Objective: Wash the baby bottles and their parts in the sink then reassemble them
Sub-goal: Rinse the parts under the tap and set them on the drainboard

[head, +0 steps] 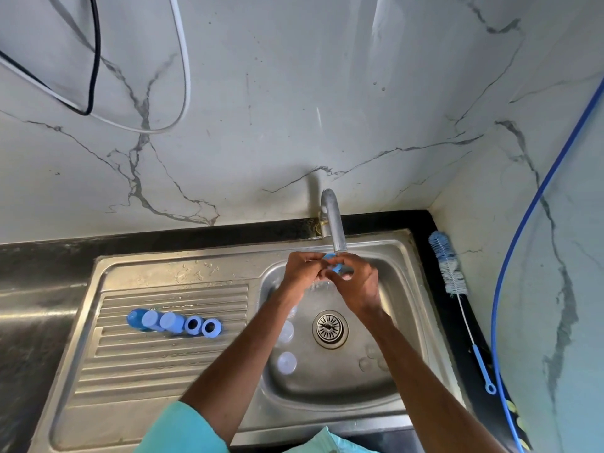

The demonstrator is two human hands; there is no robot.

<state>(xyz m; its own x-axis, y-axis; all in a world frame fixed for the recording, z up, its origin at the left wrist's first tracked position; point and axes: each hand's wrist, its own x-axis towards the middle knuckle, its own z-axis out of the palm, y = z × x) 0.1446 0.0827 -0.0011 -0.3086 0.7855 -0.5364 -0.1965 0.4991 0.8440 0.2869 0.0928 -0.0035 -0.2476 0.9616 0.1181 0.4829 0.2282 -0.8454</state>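
Under the tap (336, 223), both hands meet over the sink basin (402, 322). My left hand (302, 268) and my right hand (358, 284) together grip a small blue bottle part (331, 261), mostly hidden by fingers. Water runs down below them. On the ribbed drainboard (137, 364) lies a row of blue parts: a cap (136, 318), two lidded pieces (161, 321) and two screw rings (203, 326). Clear teats (287, 361) lie in the basin at its left side, and more clear pieces (372, 358) near the drain (330, 328).
A blue-and-white bottle brush (449, 266) lies on the black counter right of the sink. A blue hose (529, 204) hangs along the right wall. Black and white cables (94, 60) hang on the marble wall at upper left.
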